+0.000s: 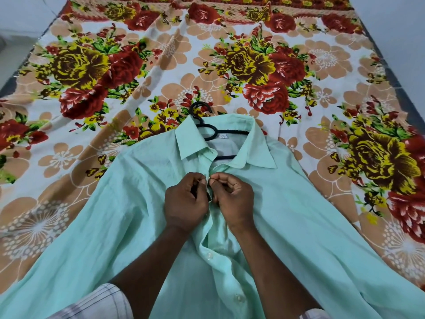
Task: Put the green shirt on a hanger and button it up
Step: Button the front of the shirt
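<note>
Pale green cloth is spread flat in front of the person: the pale green long-sleeved shirt [299,215] lies face up on a red-and-yellow flowered bedsheet [92,65], sleeves fanned out to either side. The black plastic hanger [207,130] is already inside it. Its hook pokes out above the collar [190,141] and its bar shows through the open neck, so the hanging part looks done and the buttoning is the step in hand.

Both hands meet on the front edge just below the collar. The left hand [186,203] has its fingers curled and pinches one edge of the shirt front. The right hand [233,199] is curled too and pinches the other edge right against it, fingertips touching. The button between them is too small and too covered to make out, so I cannot tell whether it is through its hole.

Below the hands the front gapes open. One white button [209,256] sits loose on the edge, and a lower white button [239,298] nearer the person is also undone. I would judge the work barely started. Next, this top button must be seated, then both hands move down to line up the next button and hole without dragging the shirt off the hanger.
</note>
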